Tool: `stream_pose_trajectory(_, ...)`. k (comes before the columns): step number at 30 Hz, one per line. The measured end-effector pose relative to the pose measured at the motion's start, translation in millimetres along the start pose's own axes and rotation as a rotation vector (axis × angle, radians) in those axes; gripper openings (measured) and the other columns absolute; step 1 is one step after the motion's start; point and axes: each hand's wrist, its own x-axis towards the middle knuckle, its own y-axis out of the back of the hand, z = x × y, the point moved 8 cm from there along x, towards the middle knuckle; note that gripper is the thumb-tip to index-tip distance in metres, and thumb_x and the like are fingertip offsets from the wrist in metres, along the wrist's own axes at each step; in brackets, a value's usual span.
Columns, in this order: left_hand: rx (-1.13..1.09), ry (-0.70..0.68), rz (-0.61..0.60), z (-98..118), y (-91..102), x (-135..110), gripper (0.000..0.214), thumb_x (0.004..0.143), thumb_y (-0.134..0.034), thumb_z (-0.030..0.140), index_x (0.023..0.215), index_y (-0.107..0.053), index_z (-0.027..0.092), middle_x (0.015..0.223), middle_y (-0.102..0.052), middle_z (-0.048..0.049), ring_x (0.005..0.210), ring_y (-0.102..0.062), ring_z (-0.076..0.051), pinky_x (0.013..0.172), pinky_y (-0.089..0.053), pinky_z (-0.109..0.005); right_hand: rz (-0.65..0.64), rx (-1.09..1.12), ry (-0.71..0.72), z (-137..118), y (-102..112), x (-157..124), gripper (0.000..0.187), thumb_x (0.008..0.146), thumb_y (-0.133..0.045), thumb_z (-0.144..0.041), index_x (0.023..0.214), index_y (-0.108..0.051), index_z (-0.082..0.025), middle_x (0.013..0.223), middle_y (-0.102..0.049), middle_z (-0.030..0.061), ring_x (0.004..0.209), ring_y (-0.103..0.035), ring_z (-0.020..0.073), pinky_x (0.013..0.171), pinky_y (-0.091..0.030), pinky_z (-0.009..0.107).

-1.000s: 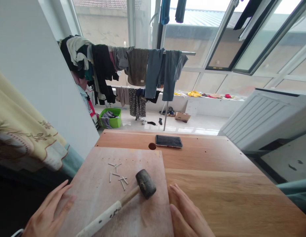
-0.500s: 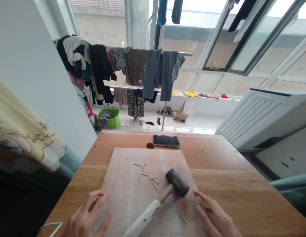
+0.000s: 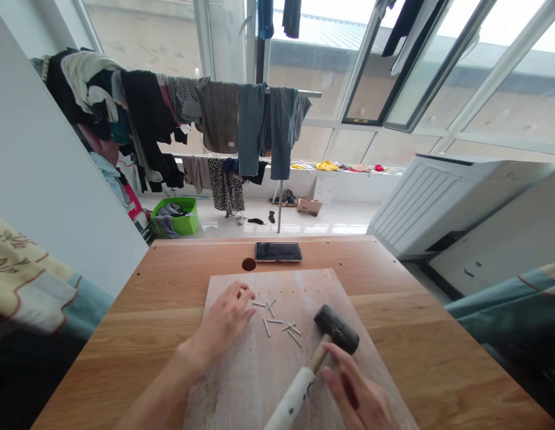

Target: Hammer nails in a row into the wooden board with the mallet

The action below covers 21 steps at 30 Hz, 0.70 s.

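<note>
A pale wooden board [image 3: 241,382] lies on the table, with several loose silvery nails [image 3: 274,321] scattered on its upper middle. My left hand [image 3: 228,319] is over the board's left part, just beside the nails, its fingers loosely bent and the thumb apart. On the board's right side rests a hammer [image 3: 336,329] with a thick black head, a bare wooden neck and a white-wrapped handle [image 3: 290,399]. Beside that neck is my right hand [image 3: 360,391], index fingertip at the wood below the head, thumb and finger spread, not closed round it.
A dark-screened phone [image 3: 278,252] lies on the wooden table [image 3: 438,358] beyond the board, next to a round hole [image 3: 249,264]. Small holes run along the board's far edge. Past the table stand a laundry rack with clothes [image 3: 259,128] and a green basket [image 3: 185,222].
My left hand has moved from the board's left edge forward to the nails. My right hand has left the right edge and come to the hammer's neck. The view has turned somewhat right.
</note>
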Motion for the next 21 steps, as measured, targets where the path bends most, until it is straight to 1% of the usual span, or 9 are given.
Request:
stream_pose_trajectory(2, -0.064, -0.018, -0.073, -2.9, -12.3, 16.6, 0.009, 0.094, -0.054, 0.015, 0.097, -0.06, 0.021, 0.114, -0.059, -0.0081, 0.1, -0.064, -0.022, 0.094, -0.054, -0.039, -0.16, 0.051, 0.043, -19.6, -24.6, 4.4, 0.051, 0.099, -0.041, -0.064, 0.118, -0.071, -0.028, 0.056, -0.064, -0.0026, 0.05, -0.064, 0.0205, 0.055, -0.052, 0.028)
stream_pose_trajectory(5, -0.132, -0.055, -0.123, -6.7, -20.7, 25.4, 0.011, 0.094, -0.052, 0.013, 0.09, -0.059, 0.02, 0.112, -0.059, -0.0079, 0.102, -0.062, -0.022, 0.094, -0.053, -0.038, -0.263, 0.186, -0.09, -20.1, -41.9, 7.9, 0.045, 0.096, -0.048, -0.064, 0.092, -0.071, -0.026, 0.055, -0.062, -0.0023, 0.05, -0.064, 0.0193, 0.051, -0.051, 0.025)
stream_pose_trajectory(8, -0.154, -0.049, -0.093, -8.8, -18.2, 24.2, 0.012, 0.096, -0.047, 0.014, 0.09, -0.056, 0.02, 0.104, -0.061, -0.0068, 0.095, -0.062, -0.022, 0.089, -0.053, -0.037, -0.188, 0.498, -0.305, -1.9, -40.2, 3.0, 0.043, 0.087, -0.058, -0.069, 0.084, -0.06, -0.026, 0.06, -0.062, -0.0029, 0.052, -0.064, 0.0185, 0.045, -0.054, 0.024)
stream_pose_trajectory(11, -0.194, 0.001, -0.068, -6.3, -16.5, 27.5, 0.014, 0.099, -0.045, 0.018, 0.091, -0.056, 0.02, 0.092, -0.063, -0.0044, 0.084, -0.062, -0.02, 0.079, -0.052, -0.034, -0.138, 0.733, -0.41, 12.1, -31.9, -1.6, 0.043, 0.082, -0.065, -0.068, 0.085, -0.052, -0.027, 0.082, -0.067, 0.0006, 0.057, -0.066, 0.0188, 0.038, -0.056, 0.026)
stream_pose_trajectory(13, -0.236, -0.016, -0.065, 2.8, -19.0, 37.6, 0.012, 0.099, -0.049, 0.019, 0.092, -0.058, 0.02, 0.09, -0.065, -0.0034, 0.083, -0.062, -0.019, 0.077, -0.051, -0.032, -0.135, 0.68, -0.409, 16.8, -22.0, 1.1, 0.038, 0.083, -0.067, -0.062, 0.089, -0.052, -0.027, 0.078, -0.064, -0.0016, 0.048, -0.062, 0.0161, 0.034, -0.053, 0.025)
stream_pose_trajectory(15, -0.271, -0.077, -0.079, 17.3, -25.5, 53.9, 0.01, 0.097, -0.053, 0.017, 0.091, -0.062, 0.019, 0.093, -0.066, -0.0037, 0.085, -0.063, -0.019, 0.079, -0.05, -0.031, -0.082, 0.508, -0.371, 19.2, -7.2, 8.0, 0.03, 0.086, -0.066, -0.053, 0.094, -0.055, -0.026, 0.062, -0.055, -0.0069, 0.041, -0.056, 0.0141, 0.033, -0.05, 0.023)
stream_pose_trajectory(17, -0.278, -0.143, -0.111, 33.1, -36.5, 73.9, 0.012, 0.095, -0.056, 0.014, 0.091, -0.066, 0.019, 0.096, -0.067, -0.0047, 0.087, -0.064, -0.018, 0.08, -0.05, -0.03, -0.013, 0.351, -0.317, 18.6, 5.9, 15.2, 0.023, 0.088, -0.062, -0.047, 0.096, -0.057, -0.026, 0.054, -0.048, -0.0094, 0.038, -0.053, 0.0141, 0.034, -0.047, 0.022)
stream_pose_trajectory(19, -0.234, -0.198, -0.164, 48.4, -51.5, 93.8, 0.015, 0.094, -0.056, 0.011, 0.091, -0.07, 0.018, 0.098, -0.067, -0.0062, 0.088, -0.065, -0.019, 0.08, -0.05, -0.029, 0.017, 0.276, -0.29, 18.5, 11.3, 19.4, 0.019, 0.089, -0.058, -0.045, 0.095, -0.058, -0.027, 0.055, -0.048, -0.0088, 0.038, -0.051, 0.0139, 0.032, -0.044, 0.021)
stream_pose_trajectory(21, -0.159, -0.25, -0.215, 62.3, -66.7, 110.6, 0.019, 0.094, -0.055, 0.009, 0.09, -0.072, 0.017, 0.097, -0.067, -0.0075, 0.086, -0.065, -0.019, 0.078, -0.05, -0.03, -0.016, 0.255, -0.295, 20.4, 9.2, 20.8, 0.018, 0.09, -0.057, -0.045, 0.094, -0.059, -0.027, 0.055, -0.048, -0.0086, 0.039, -0.052, 0.0144, 0.033, -0.044, 0.022)
